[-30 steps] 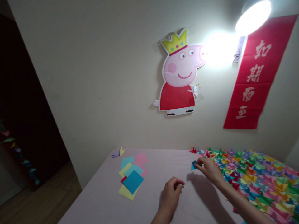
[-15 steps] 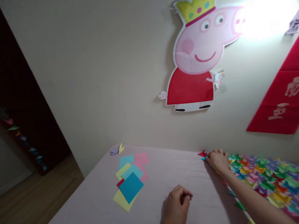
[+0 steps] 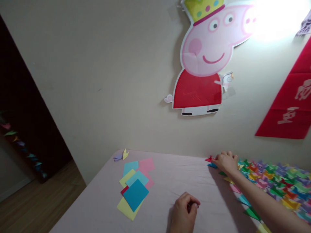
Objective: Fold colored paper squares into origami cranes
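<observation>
My right hand [image 3: 227,161] reaches to the far edge of the pink table [image 3: 167,181], fingers curled down on a blue folded paper crane [image 3: 213,165] beside a red crane [image 3: 209,159]. They sit at the left end of a wide field of colourful paper cranes [image 3: 272,178]. My left hand [image 3: 184,212] rests on the table near the front, curled into a loose fist with nothing visible in it. A stack of square coloured papers [image 3: 135,187], a blue sheet on top, lies to its left.
Two small folded pieces, one yellow [image 3: 125,154] and one purple [image 3: 118,157], sit at the table's far left corner. A cartoon pig cut-out [image 3: 204,58] and a red banner [image 3: 289,103] hang on the wall. A dark doorway [image 3: 21,129] with a paper garland is at left.
My right hand carried the blue crane from mid-table to the far edge beside the red crane. The camera has tilted and moved closer. My left hand stayed curled on the table.
</observation>
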`<action>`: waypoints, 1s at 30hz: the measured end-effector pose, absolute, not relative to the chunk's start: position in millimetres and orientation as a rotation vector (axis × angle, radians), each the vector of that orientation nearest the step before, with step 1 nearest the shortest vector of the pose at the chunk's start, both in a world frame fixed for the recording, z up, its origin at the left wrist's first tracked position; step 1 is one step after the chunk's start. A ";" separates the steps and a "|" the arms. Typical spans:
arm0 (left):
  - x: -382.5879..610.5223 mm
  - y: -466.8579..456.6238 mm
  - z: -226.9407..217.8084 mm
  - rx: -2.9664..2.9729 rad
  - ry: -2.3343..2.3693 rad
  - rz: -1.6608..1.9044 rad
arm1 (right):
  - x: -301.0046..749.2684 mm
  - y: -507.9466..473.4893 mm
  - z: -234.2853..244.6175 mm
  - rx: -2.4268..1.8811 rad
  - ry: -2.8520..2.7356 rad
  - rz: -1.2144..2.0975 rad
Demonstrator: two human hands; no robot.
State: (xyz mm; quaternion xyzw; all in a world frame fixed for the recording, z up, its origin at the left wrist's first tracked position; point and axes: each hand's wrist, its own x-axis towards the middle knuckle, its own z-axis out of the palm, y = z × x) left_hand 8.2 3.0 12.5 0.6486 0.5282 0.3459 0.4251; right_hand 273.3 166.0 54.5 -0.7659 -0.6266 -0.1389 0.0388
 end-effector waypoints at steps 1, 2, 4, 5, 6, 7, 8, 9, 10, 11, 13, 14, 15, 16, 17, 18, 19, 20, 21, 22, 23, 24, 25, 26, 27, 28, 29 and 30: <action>7.8 3.1 11.8 1.624 1.318 0.868 | 276.5 168.1 65.1 -2.355 -1.879 -0.414; 7.5 3.3 11.4 1.625 1.315 0.871 | 280.4 170.0 77.1 -2.358 -1.839 -0.408; 7.0 3.6 11.5 1.625 1.309 0.879 | 289.0 171.7 103.0 -2.366 -1.757 -0.401; 6.9 3.8 12.0 1.623 1.307 0.885 | 292.8 170.6 115.2 -2.362 -1.729 -0.394; 6.9 3.9 12.6 1.622 1.305 0.891 | 295.4 167.9 125.7 -2.350 -1.704 -0.389; 7.1 3.8 13.2 1.619 1.303 0.899 | 296.3 163.3 133.3 -2.333 -1.686 -0.382; 7.3 3.5 13.8 1.614 1.299 0.907 | 295.0 156.5 137.4 -2.303 -1.680 -0.376; 7.6 3.0 14.2 1.609 1.296 0.915 | 290.9 147.4 137.1 -2.266 -1.686 -0.363; 7.9 2.4 14.5 1.604 1.291 0.921 | 284.0 136.0 132.3 -2.221 -1.710 -0.340; 8.3 1.5 14.6 1.599 1.287 0.926 | 274.2 122.4 123.1 -2.184 -1.731 -0.311; 8.6 -0.2 14.7 1.592 1.287 0.934 | 247.4 89.9 95.2 -1.974 -1.810 -0.215; 8.7 -0.9 14.7 1.591 1.289 0.943 | 231.6 72.1 78.8 -1.798 -1.871 -0.132; 8.6 -1.5 14.7 1.586 1.294 0.957 | 215.2 54.3 62.6 -1.651 -1.908 -0.043; 8.4 -1.8 14.7 1.578 1.303 0.971 | 199.3 37.4 47.7 -1.562 -1.914 0.047; 8.2 -1.9 14.6 1.566 1.314 0.984 | 184.4 22.2 35.0 -1.503 -1.901 0.132; 7.9 -1.8 14.5 1.549 1.330 0.994 | 171.4 9.5 24.8 -1.461 -1.881 0.215; 7.7 -1.5 14.2 1.530 1.349 1.003 | 160.7 -0.3 17.0 -1.420 -1.865 0.294; 7.5 -1.2 13.9 1.517 1.366 1.015 | 152.6 -7.3 11.2 -1.376 -1.844 0.359; 7.3 -1.0 13.6 1.514 1.383 1.032 | 147.1 -11.6 6.8 -1.345 -1.811 0.413; 7.2 -1.1 13.4 1.526 1.395 1.055 | 144.0 -13.6 3.3 -1.321 -1.779 0.454; 7.1 -1.7 13.4 1.550 1.405 1.081 | 142.8 -13.8 0.0 -1.303 -1.750 0.483; 7.1 -2.8 13.6 1.586 1.409 1.103 | 143.2 -12.6 -3.3 -1.293 -1.730 0.500; 7.2 -4.5 14.0 1.631 1.402 1.118 | 144.6 -10.5 -6.8 -1.281 -1.714 0.511; 7.6 -6.8 14.6 1.668 1.396 1.126 | 146.6 -8.0 -10.5 -1.274 -1.704 0.528; 8.3 -9.4 15.2 1.701 1.379 1.123 | 148.7 -5.4 -14.1 -1.279 -1.679 0.542; 9.1 -12.1 16.0 1.726 1.368 1.116 | 150.7 -3.0 -17.5 -1.287 -1.659 0.572; 9.9 -14.8 16.7 1.743 1.367 1.103 | 152.4 -1.1 -20.3 -1.289 -1.639 0.598; 10.5 -17.2 17.5 1.757 1.365 1.084 | 153.8 0.2 -22.6 -1.286 -1.630 0.618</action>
